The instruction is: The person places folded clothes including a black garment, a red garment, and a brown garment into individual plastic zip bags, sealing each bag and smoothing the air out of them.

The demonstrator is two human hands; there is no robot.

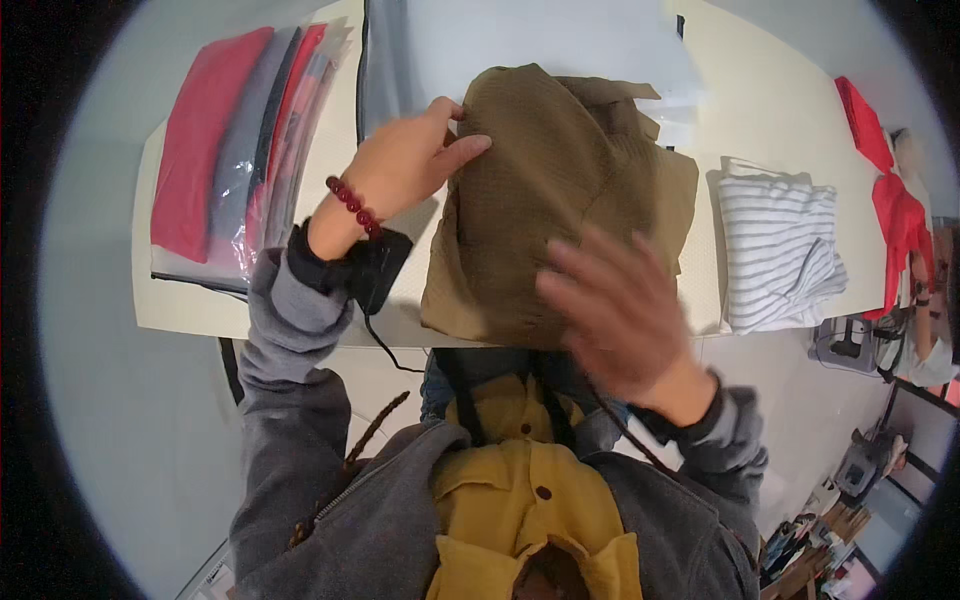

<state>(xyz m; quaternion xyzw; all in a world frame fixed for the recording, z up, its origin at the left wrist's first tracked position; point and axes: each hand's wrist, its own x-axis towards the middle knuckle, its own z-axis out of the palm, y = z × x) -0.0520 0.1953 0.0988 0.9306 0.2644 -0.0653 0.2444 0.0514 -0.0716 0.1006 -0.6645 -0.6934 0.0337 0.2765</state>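
Observation:
A brown, finely textured garment, folded into a bundle with creases and a loose strip at its upper right, lies on the table in front of me. My left hand is at its upper left edge, thumb on the cloth and forefinger apart from it at the border. The other left fingers are mostly hidden. Over the garment's lower right part is my right hand, smeared by motion, its fingers spread and nothing visible in them. Whether it touches the cloth I cannot tell.
Plastic-bagged red and grey clothes are stacked at the table's left. Behind the garment lies a large clear plastic bag with dark edging. A striped folded garment rests at right. Another person in red is at the far right.

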